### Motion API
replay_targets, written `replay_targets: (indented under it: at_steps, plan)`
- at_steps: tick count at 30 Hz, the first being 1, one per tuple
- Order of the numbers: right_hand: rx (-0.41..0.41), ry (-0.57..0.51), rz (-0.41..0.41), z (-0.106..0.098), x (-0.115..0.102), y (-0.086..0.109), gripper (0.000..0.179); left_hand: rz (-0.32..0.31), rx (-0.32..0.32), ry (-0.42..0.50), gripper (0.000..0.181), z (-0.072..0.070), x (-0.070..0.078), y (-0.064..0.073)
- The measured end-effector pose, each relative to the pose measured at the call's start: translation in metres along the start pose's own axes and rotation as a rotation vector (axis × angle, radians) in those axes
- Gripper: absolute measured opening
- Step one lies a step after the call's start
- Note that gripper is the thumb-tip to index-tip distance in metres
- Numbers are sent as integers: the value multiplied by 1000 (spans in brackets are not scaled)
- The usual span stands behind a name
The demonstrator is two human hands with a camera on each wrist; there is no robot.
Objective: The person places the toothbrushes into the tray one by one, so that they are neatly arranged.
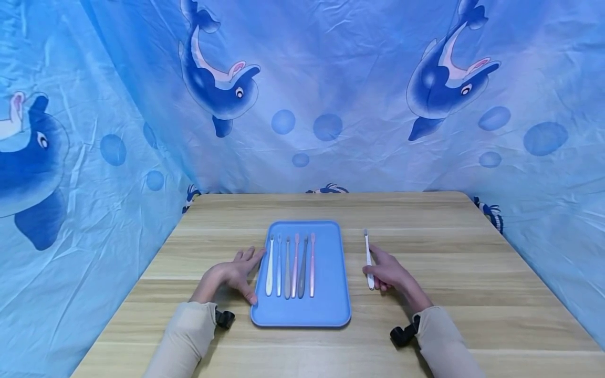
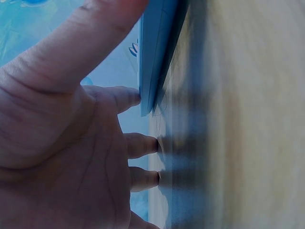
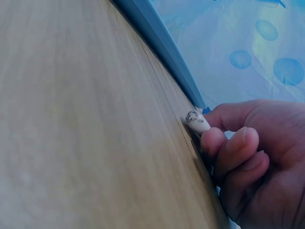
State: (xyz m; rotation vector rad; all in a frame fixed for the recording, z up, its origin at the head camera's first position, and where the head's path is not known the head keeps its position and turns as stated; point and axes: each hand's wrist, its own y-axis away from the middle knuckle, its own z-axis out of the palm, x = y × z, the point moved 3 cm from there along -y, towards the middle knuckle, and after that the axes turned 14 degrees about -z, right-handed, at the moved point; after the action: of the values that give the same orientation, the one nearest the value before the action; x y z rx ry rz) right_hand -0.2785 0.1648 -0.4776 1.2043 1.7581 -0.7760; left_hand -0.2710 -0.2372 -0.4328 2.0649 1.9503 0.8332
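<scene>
A blue tray (image 1: 326, 310) lies on the table with several toothbrushes side by side in its left and middle part, heads toward the far end. They are white, blue, grey and pink, among them a pink toothbrush (image 1: 312, 268) rightmost in the row. My left hand (image 1: 235, 274) touches the tray's left edge, fingers spread and straight; in the left wrist view the thumb and a fingertip meet the tray's side. Right of the tray, my right hand (image 1: 388, 270) pinches a white toothbrush (image 1: 368, 252), its head pointing away. The right wrist view shows its handle end (image 3: 198, 121) between thumb and curled fingers.
The wooden table (image 1: 472, 294) extends around the tray on all sides. A blue curtain (image 1: 368, 163) printed with dolphins hangs behind the table and along its sides. Striped tassel-like bits (image 1: 331, 188) show at the table's far edge.
</scene>
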Motion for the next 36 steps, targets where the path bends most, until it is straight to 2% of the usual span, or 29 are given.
replay_targets:
  at_steps: [10, 22, 27, 30, 36]
  plan:
    - [-5, -84, -14, -3, 0, 1, 84, 2, -3, 7, 144, 0, 0, -1]
    - [-9, -124, -5, -5, -5, 4, 81, -12, -14, 22, 145, 1, 0, 0]
    - [-10, -155, -43, -9, -9, 3, 78, -15, -19, 22, 145, 1, 0, 0]
    - [-15, -159, -72, -11, -12, 1, 78, -10, -16, 17, 144, 1, 0, 1]
    - [-20, -138, -67, -13, -20, -1, 77, -9, -13, 16, 144, 0, 1, 1]
